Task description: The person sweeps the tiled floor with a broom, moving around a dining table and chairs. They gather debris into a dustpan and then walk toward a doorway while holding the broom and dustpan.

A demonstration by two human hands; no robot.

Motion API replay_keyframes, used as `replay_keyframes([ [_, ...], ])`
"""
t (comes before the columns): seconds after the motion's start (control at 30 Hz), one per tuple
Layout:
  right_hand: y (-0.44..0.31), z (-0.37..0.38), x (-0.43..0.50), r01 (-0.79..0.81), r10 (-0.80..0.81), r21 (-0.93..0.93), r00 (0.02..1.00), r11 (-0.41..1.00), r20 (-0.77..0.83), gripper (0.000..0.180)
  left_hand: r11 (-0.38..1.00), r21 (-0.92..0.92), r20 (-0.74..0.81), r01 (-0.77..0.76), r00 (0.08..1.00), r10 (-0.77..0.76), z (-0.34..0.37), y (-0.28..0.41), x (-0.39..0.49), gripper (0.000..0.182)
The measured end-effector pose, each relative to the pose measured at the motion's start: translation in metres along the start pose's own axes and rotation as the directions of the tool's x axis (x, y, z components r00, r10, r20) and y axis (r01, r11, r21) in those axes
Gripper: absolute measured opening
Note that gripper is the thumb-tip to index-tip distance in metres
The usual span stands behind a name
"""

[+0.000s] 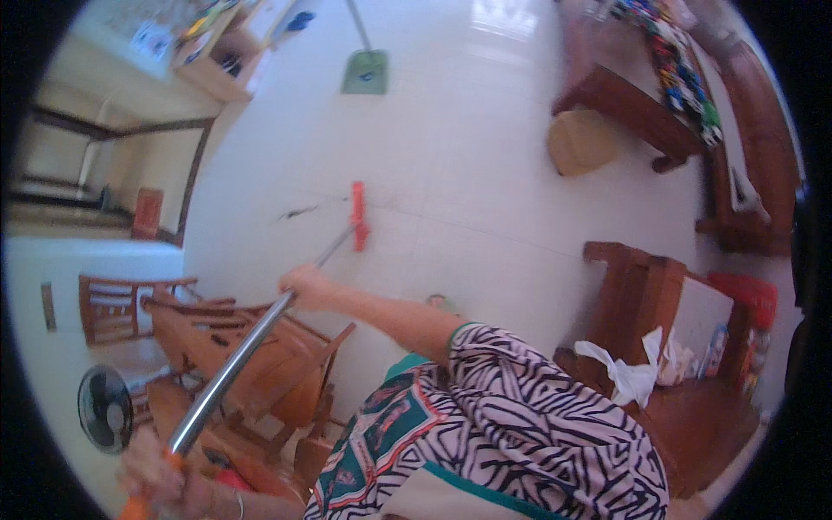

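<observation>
A long broom-like tool with a shiny metal pole [234, 361] crosses the view diagonally. At the lower left my left hand [148, 467] wraps its orange grip [135, 510]; a bracelet is on that wrist. Farther along the pole, my right hand [305, 287] is closed around it, the arm reaching across in front of my body. The narrow red head [358, 211] is down on the pale tiled floor [455, 169]. A dark wisp of debris [299, 212] lies just left of the head. Beyond stands a green dustpan [366, 73] with a long handle and something small and dark in it.
Wooden chairs [253, 351] and a black fan [105, 408] are at the left, under the pole. A brown stool [580, 143] and a wooden bench [634, 114] occupy the upper right. At the lower right is a wooden table [695, 429] with white plastic bags [629, 370].
</observation>
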State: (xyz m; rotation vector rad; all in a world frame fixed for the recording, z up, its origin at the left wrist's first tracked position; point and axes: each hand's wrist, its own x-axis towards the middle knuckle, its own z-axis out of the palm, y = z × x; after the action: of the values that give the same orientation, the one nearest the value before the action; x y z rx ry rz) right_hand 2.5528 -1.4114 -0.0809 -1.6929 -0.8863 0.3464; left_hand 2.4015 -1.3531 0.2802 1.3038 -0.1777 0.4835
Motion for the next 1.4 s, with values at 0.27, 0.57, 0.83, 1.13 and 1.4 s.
replay_keyframes([
  [0.27,-0.016,-0.066,-0.072,-0.060,0.071,-0.083,0.988,0.995,0.137,0.014,0.922,0.327,-0.291,-0.208,0.906,0.307,-0.008,0.005,0.018,0.019],
  [0.57,0.122,-0.234,-0.262,-0.589,0.511,-0.515,0.805,0.623,-0.302,0.012,0.655,-0.167,-0.269,0.737,0.605,-0.749,0.073,-0.216,-0.046,0.026],
  [0.83,0.126,-0.202,-0.197,-0.591,0.637,-0.471,0.767,0.655,-0.077,0.021,0.746,0.107,-0.080,0.657,0.754,-0.652,0.054,-0.211,0.002,0.014],
  [1.13,0.019,-0.052,0.078,-0.193,0.195,-0.050,0.980,0.980,0.033,0.021,0.814,0.579,-0.057,0.042,0.998,-0.012,-0.057,-0.066,0.117,0.024],
  [1.4,-0.021,-0.054,0.171,0.112,-0.109,-0.013,0.985,0.994,0.132,0.009,0.749,0.573,0.014,-0.333,0.918,0.397,-0.094,-0.030,0.155,0.029],
])
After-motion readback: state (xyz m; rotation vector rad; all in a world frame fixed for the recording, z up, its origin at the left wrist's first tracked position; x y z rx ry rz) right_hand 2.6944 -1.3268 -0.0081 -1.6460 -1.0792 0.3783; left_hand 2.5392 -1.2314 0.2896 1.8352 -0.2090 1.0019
